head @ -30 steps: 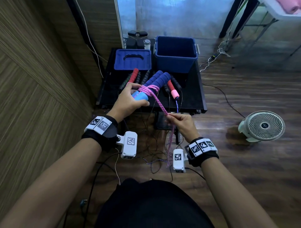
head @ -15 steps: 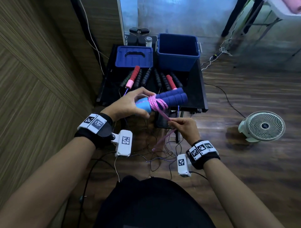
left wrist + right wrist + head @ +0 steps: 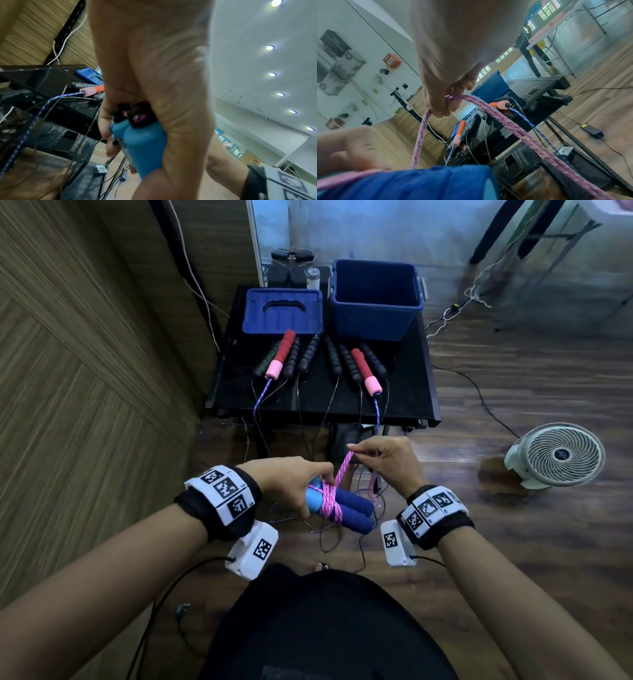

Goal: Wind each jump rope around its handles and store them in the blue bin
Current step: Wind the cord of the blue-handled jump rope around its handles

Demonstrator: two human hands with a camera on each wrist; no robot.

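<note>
Gripping two blue handles (image 3: 352, 510), left hand (image 3: 291, 482); right hand (image 3: 387, 463) pinches one pink rope (image 3: 344, 470).

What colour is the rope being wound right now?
Pink with darker purple flecks, on the rope; the right wrist view shows it best.

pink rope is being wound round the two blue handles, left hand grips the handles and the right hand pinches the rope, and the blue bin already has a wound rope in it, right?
Not quite. The head view shows the blue bin holding no rope. The rest stands: the left hand grips the blue handles, and the right hand pinches the pink rope being wound round them.
</note>
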